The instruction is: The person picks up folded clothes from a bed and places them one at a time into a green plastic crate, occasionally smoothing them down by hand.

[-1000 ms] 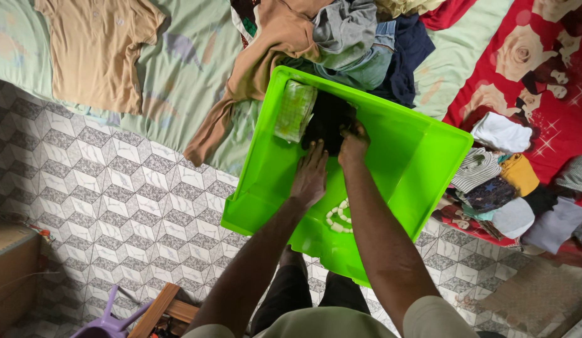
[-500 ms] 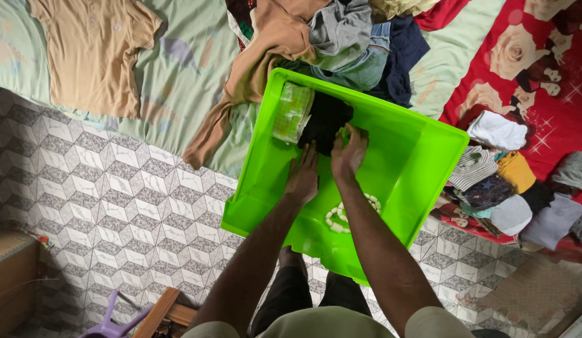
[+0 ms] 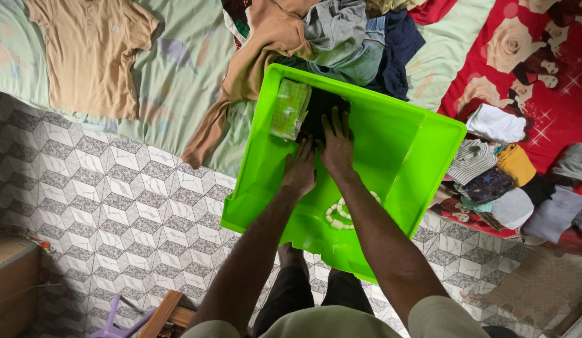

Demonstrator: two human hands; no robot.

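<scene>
Both hands, left [image 3: 298,170] and right [image 3: 336,145], press flat and open on a dark garment [image 3: 320,106] at the bin's [image 3: 403,156] twelve o'clock end, beside a folded pale one [image 3: 290,109]. Two pieces look packed; a heap [image 3: 341,37] and small folded clothes [image 3: 504,181] on the bed [image 3: 178,81] remain.

Bright, even daylight fills the sharp frame; soft shadows fall toward seven o'clock; wide-angle stretching bends edges, and no glare shows.
</scene>
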